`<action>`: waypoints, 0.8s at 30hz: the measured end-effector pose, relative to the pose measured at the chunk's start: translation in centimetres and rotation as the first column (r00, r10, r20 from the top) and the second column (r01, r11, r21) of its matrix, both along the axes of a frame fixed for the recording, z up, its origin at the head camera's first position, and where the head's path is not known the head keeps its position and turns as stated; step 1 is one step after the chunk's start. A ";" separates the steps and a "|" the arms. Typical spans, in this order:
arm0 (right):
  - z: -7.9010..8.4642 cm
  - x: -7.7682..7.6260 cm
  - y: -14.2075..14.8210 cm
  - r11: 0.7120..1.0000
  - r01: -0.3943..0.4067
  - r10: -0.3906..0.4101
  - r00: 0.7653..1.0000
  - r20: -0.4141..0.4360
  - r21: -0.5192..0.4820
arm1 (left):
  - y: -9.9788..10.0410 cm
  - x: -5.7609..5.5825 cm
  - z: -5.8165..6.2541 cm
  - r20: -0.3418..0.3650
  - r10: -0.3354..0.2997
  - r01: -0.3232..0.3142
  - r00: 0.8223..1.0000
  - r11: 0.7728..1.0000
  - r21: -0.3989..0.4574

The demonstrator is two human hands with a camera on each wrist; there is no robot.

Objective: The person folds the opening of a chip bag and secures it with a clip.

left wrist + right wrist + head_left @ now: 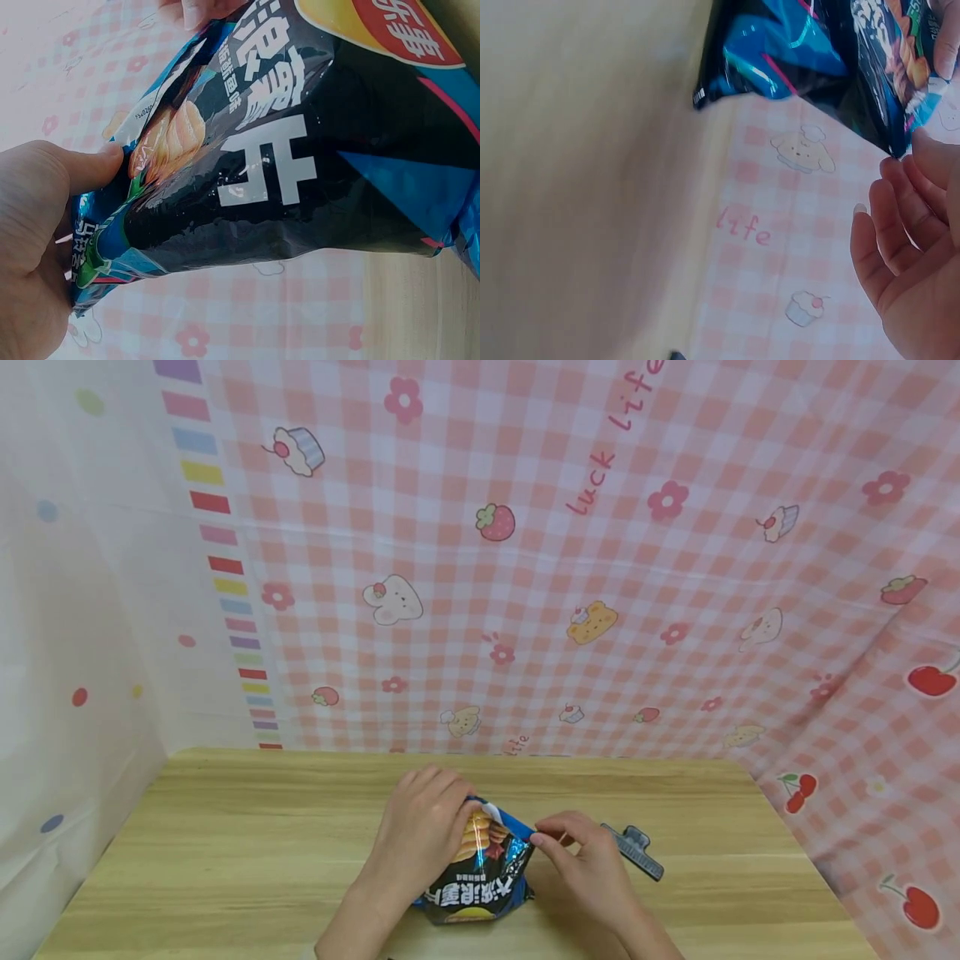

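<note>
A dark blue and black bag of potato chips [483,864] is held over the wooden table, its printing upside down in the head view. My left hand [422,818] grips the top edge at its left end; in the left wrist view the thumb [94,165] presses the printed face and the other fingers go behind the bag. At the opposite end of that edge, my right hand [588,864] pinches the corner between thumb and fingertips. In the right wrist view, its remaining fingers [885,236] spread loosely below the corner.
A dark grey bag clip [636,850] lies on the wooden table [247,843], just beyond and right of my right hand. Pink checked cloth [450,560] hangs behind the table and along its right side, with pale dotted cloth [75,610] on the left.
</note>
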State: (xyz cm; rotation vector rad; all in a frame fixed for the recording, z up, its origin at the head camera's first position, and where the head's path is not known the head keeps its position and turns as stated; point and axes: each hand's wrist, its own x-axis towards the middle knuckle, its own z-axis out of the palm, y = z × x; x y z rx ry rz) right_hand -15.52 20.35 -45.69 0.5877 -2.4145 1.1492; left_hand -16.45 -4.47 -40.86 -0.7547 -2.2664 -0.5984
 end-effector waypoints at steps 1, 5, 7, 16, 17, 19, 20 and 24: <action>0.1 0.0 0.2 1.000 0.003 -0.003 1.000 -0.010 0.009 | 0.0 0.0 0.0 -0.001 -0.001 0.001 1.000 1.000 0.001; 0.8 -0.1 1.4 0.998 0.033 -0.031 0.999 -0.045 0.062 | 0.0 0.0 0.0 -0.003 -0.002 0.002 1.000 1.000 0.000; 1.0 -0.1 2.3 0.993 0.059 -0.055 0.997 -0.049 0.099 | 0.0 0.0 0.0 -0.004 -0.001 0.001 1.000 1.000 -0.001; 0.7 -0.8 6.2 0.941 0.112 -0.068 0.987 -0.146 0.320 | 0.0 0.1 0.0 -0.001 0.002 -0.002 1.000 1.000 -0.003; 0.6 -0.9 6.6 0.934 0.114 -0.060 0.984 -0.166 0.339 | 0.0 0.1 0.0 -0.002 0.002 -0.002 1.000 1.000 -0.002; 0.4 -1.1 7.3 0.917 0.126 -0.048 0.977 -0.208 0.379 | 0.0 0.1 0.0 -0.002 0.002 -0.002 1.000 1.000 -0.002; 0.2 -1.2 7.7 0.909 0.129 -0.042 0.974 -0.221 0.396 | 0.0 0.1 0.0 -0.002 0.002 -0.002 1.000 1.000 -0.002; 0.0 -1.2 8.9 0.878 0.144 -0.057 0.978 -0.199 0.456 | 0.0 0.1 0.0 0.000 0.005 -0.005 1.000 1.000 -0.002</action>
